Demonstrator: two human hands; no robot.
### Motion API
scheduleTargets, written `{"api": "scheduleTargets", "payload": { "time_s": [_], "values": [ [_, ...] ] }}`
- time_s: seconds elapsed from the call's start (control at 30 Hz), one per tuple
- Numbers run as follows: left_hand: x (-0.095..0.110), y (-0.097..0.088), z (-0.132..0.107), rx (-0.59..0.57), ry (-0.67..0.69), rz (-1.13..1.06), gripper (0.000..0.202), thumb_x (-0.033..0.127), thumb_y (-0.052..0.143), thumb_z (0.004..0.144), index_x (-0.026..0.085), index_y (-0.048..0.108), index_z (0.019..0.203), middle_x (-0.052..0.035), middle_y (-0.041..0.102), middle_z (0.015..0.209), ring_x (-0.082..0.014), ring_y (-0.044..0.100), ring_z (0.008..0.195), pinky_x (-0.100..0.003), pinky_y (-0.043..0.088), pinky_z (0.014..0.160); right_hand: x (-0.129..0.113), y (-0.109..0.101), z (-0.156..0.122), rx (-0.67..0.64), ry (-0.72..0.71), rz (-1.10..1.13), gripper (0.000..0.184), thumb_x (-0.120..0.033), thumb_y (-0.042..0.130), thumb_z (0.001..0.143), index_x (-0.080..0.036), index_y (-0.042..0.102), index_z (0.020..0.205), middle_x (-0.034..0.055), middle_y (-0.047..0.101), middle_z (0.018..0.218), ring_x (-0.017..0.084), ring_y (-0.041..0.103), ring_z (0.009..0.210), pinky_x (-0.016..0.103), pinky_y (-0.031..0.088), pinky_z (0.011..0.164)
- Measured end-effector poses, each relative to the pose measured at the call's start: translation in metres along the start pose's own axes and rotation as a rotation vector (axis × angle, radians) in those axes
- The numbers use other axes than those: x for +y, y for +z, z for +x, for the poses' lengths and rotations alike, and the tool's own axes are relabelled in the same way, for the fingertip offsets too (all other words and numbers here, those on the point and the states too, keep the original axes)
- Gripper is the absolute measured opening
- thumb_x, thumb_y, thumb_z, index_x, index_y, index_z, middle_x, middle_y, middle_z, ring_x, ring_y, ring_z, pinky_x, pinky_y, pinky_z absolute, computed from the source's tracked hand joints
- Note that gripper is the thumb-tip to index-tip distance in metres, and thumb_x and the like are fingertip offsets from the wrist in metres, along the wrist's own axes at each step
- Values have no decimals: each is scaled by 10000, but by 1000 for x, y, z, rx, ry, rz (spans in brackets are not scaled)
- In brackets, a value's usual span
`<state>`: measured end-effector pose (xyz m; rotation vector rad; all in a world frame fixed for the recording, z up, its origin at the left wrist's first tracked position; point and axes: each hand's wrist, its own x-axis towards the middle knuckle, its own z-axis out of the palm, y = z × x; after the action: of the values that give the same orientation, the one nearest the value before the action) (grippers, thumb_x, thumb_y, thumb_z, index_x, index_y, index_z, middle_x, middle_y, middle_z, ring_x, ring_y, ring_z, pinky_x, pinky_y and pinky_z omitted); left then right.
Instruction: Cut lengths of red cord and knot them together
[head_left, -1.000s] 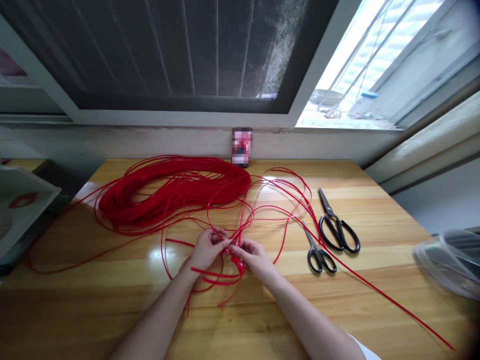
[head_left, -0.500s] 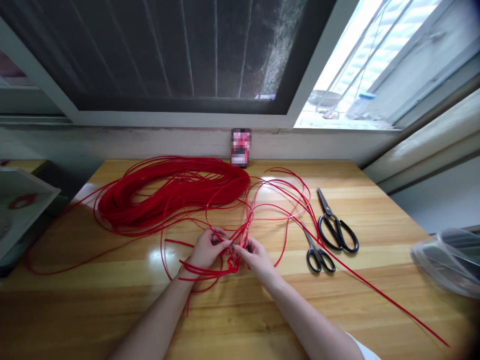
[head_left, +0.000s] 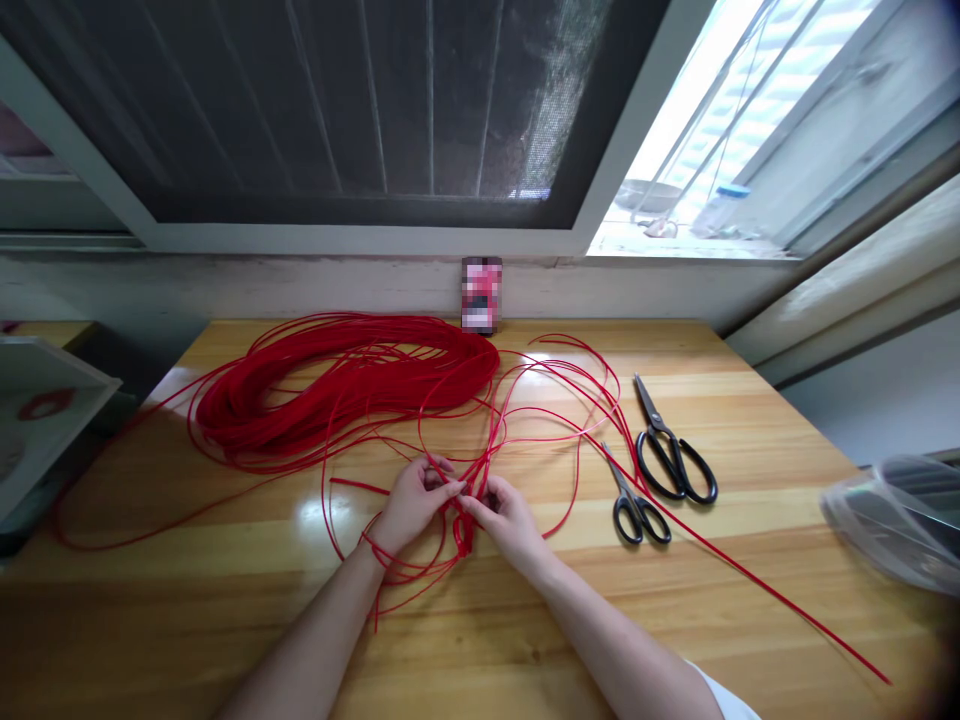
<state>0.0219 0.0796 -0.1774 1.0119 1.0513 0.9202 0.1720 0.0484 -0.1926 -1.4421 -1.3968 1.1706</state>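
Observation:
My left hand (head_left: 412,505) and my right hand (head_left: 508,518) nearly meet above the wooden tabletop (head_left: 165,620), their fingers pinching strands of thin red plastic cord (head_left: 480,470). Just below my fingertips sits a tight red bunch of cord (head_left: 463,532), partly hidden by my fingers. Loose loops run from there to a large tangled coil of the same cord (head_left: 337,385) at the back left. Other strands pass against my left wrist.
Two pairs of black-handled scissors (head_left: 671,460) (head_left: 636,515) lie to the right of my hands, with a long red strand passing beside them. A crumpled transparent plastic sheet (head_left: 892,525) lies at the right edge. A pixelated upright card (head_left: 481,295) stands against the back wall.
My hands have come slightly closer together. The tight red bunch now hangs more upright beneath my fingers, and the loose strands near my left wrist have shifted.

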Motion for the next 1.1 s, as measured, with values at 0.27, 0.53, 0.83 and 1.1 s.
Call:
{"api": "scheduleTargets", "payload": {
  "time_s": [0.27, 0.53, 0.83, 1.1],
  "values": [
    [-5, -2, 1, 1, 14, 24, 299, 282, 693, 639, 139, 509, 827, 2, 625, 649, -119, 606, 613, -239, 466, 615, -5, 0, 0, -18, 22, 57, 250, -408, 589, 722, -163, 541, 701, -20, 463, 610, 106, 389, 567, 224, 351, 527],
    [-1, -1, 0, 13, 14, 19, 299, 274, 704, 622, 139, 514, 809, 12, 612, 632, -110, 593, 592, -228, 457, 595, -1, 0, 0, -35, 35, 73, 270, -427, 594, 719, -160, 553, 720, -17, 483, 628, 106, 400, 573, 226, 349, 533],
    [-4, -2, 1, 7, 12, 6, 307, 277, 704, 622, 138, 513, 817, 12, 613, 639, -113, 597, 603, -232, 460, 603, -5, 0, 0, -29, 38, 72, 274, -425, 600, 713, -156, 548, 704, -23, 459, 607, 100, 383, 561, 220, 339, 518],
    [-1, 0, 0, 11, 8, -3, 307, 277, 706, 620, 142, 505, 809, 18, 616, 634, -111, 598, 593, -231, 463, 597, -4, 0, 0, -40, 35, 81, 261, -413, 592, 721, -158, 538, 710, -20, 461, 621, 100, 379, 569, 225, 341, 531]
  ]
}}
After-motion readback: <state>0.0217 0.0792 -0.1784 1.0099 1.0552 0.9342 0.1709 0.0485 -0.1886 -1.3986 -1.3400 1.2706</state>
